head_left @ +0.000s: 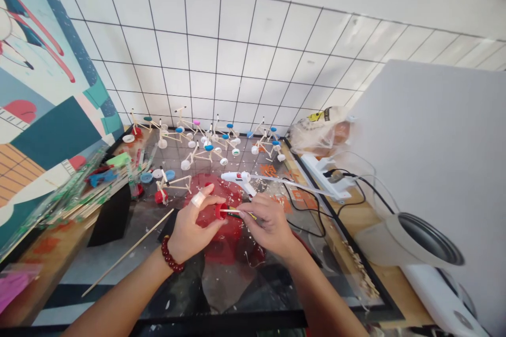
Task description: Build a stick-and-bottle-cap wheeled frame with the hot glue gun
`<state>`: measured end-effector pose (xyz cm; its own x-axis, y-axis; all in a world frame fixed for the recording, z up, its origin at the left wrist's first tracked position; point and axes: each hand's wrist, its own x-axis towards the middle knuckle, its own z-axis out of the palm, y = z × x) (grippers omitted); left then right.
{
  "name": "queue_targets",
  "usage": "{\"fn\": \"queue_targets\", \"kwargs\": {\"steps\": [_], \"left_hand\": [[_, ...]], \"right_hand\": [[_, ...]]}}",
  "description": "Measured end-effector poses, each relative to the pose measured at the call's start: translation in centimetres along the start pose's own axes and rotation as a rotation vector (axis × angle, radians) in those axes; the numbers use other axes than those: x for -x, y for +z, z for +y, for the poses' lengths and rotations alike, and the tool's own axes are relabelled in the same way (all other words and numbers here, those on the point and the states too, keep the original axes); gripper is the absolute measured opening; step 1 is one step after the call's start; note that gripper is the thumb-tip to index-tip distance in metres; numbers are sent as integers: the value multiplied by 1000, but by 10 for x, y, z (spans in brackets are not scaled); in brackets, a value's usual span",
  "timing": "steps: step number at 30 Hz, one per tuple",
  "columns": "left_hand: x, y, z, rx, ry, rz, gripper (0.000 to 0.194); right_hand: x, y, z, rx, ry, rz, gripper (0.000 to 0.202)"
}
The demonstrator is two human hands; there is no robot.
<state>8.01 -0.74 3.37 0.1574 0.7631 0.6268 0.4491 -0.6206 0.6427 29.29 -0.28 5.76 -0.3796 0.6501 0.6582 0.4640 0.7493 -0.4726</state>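
Between thumb and fingers, my left hand [197,227] holds a small red bottle cap [220,211]; a white wrap is on one finger. My right hand [272,225] pinches a thin pale stick [233,211], whose left end reaches into the cap. Just beyond the hands, a white glue gun [239,179] lies on the glass-topped table. To the left stands a partly built stick frame [177,185] with a red cap wheel. A longer wooden stick [128,251] lies beside my left forearm.
Several small stick bicycles [208,148] stand along the back. Bundled sticks and wrappers [85,189] lie at left. A white power strip [330,179], black cable and a lamp-like round object [407,239] are at right.
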Motion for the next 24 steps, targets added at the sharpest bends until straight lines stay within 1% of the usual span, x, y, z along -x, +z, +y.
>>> {"fn": "queue_targets", "kwargs": {"steps": [2, 4, 7, 9, 13, 15, 19, 21, 24], "left_hand": [[0, -1, 0, -9, -13, -20, 67], [0, 0, -1, 37, -29, -23, 67], [1, 3, -4, 154, -31, 36, 68], [2, 4, -5, 184, -23, 58, 66], [1, 2, -6, 166, -19, 11, 70], [0, 0, -5, 110, -11, -5, 70], [-5, -6, -2, -55, 47, 5, 62], [-6, -7, 0, -72, 63, 26, 62], [-8, -8, 3, -46, 31, 30, 68]], "right_hand": [[-1, 0, -1, -11, -8, 15, 14], [-2, 0, -2, -22, -25, 27, 14], [-2, 0, -2, -24, -46, 32, 14], [-1, -1, -1, -14, -51, 34, 15], [-1, -3, -1, 7, -51, 27, 16], [-1, -4, 0, -2, -40, 18, 16], [0, 0, 5, -93, 31, -17, 17], [1, 4, 7, -167, 95, -44, 18], [4, 12, 12, -280, 209, -95, 21]]}}
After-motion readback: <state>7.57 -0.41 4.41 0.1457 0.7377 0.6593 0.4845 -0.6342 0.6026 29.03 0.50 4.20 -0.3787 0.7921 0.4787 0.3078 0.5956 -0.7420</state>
